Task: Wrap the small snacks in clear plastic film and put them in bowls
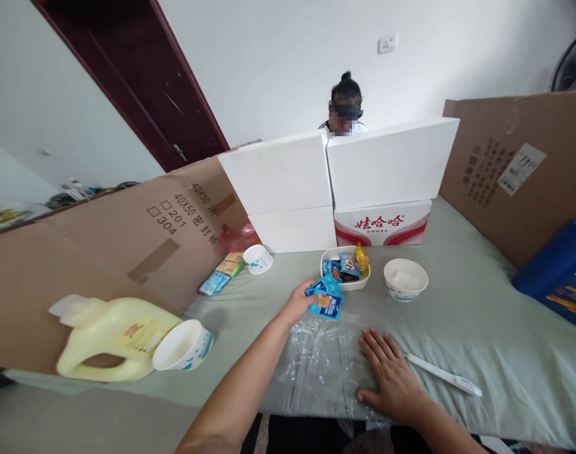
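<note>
My left hand [301, 302] is closed on several flat blue snack packets [328, 304], held just in front of a white bowl [355, 286] that contains more wrapped snacks, among them a yellow one [361, 258]. Beneath the packets, a clear plastic sheet or bag [316, 359] lies crumpled on the cloth. My right hand [392, 378] rests flat, palm down and fingers stretched, at the right edge of that plastic. Close beside it lies a long white plastic strip-like tool [443, 374], partly behind the hand. A paper bowl [405, 279] with something whitish inside stands farther right.
White boxes [288, 183] and brown cardboard [112, 252] wall the table's back and left; another cardboard panel [500, 164] stands right. At left are a yellow jug [122, 325] and a tipped paper bowl [186, 345]. A blue bottle [559, 271] lies right. A person [347, 110] is behind the boxes.
</note>
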The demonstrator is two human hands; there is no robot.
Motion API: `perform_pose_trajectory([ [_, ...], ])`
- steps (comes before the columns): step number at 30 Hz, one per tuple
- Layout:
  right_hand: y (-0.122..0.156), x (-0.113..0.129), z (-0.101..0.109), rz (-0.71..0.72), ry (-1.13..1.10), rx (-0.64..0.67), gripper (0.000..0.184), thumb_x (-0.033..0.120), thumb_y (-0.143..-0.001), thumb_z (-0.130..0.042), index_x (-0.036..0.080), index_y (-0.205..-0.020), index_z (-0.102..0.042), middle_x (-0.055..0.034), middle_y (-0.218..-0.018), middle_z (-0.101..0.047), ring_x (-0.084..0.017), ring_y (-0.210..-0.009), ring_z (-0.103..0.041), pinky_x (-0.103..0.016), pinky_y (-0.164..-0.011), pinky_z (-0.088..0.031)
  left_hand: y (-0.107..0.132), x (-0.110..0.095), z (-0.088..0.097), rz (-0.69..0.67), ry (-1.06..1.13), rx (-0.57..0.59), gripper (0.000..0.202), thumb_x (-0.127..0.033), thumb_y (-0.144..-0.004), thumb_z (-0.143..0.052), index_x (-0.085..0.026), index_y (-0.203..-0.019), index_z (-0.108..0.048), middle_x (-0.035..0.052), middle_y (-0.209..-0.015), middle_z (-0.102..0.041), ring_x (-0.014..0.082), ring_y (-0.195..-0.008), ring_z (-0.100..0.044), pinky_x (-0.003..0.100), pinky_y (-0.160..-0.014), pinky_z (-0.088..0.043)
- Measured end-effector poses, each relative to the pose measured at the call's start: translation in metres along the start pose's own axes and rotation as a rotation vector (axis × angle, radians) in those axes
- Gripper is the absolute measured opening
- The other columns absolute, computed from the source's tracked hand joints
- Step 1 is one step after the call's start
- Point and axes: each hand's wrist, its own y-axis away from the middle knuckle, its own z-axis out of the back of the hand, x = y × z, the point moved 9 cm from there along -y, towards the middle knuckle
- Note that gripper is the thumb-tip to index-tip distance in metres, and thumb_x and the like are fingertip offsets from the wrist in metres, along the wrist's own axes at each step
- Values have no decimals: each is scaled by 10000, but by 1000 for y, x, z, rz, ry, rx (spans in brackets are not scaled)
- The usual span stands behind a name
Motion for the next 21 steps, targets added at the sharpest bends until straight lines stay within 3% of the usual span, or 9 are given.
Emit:
perform_pose_trajectory([
  [4, -1, -1, -2, -35, -39, 58, 1000, 710, -758, -545, 120, -1502, -232, -178, -1531, -275, -358, -1408, -245, -574, -1121, -218, -57, -32, -5, -163, -96, -48, 474, -499, -731, -710, -148, -1035, -614, 40, -931, -688, 187, -846, -643, 301, -806, -499],
  [8, -1, -2, -2, -68, -74, 91, 984, 661, -751, -590, 142, -1505, -229, -172, -1534, -269, -357, -1403, -259, -578, -1125, -219, -91, -44, -32, -270, -258, -38, 402, -450, -819, -638, -159, -1095, -612, 75, -1080, -674, 216, -980, -623, 344, -900, -477],
  [14, -2, -2, -2, -72, -110, 108, 975, 679, -749, -582, 142, -1496, -258, -177, -1517, -308, -367, -1407, -245, -596, -1123, -217, -76, -39, -71, -365, -614, 105, 281, -299, -771, -702, -208, -1035, -670, 66, -1008, -695, 274, -1018, -605, 453, -979, -408],
  [17, -1, -3, -4, -71, -104, 96, 965, 675, -762, -572, 136, -1496, -256, -175, -1520, -303, -363, -1414, -227, -596, -1127, -206, -65, -45, -75, -408, -772, 117, 367, -267, -739, -727, -219, -1095, -651, 84, -1041, -671, 321, -1097, -556, 532, -1026, -324],
  [21, -1, -2, -3, -55, -78, 66, 939, 671, -779, -557, 120, -1487, -281, -183, -1517, -310, -358, -1415, -224, -598, -1120, -214, -54, -64, -75, -446, -893, 92, 523, -275, -701, -759, -200, -1189, -588, 124, -1195, -596, 335, -1174, -493, 524, -1023, -331],
])
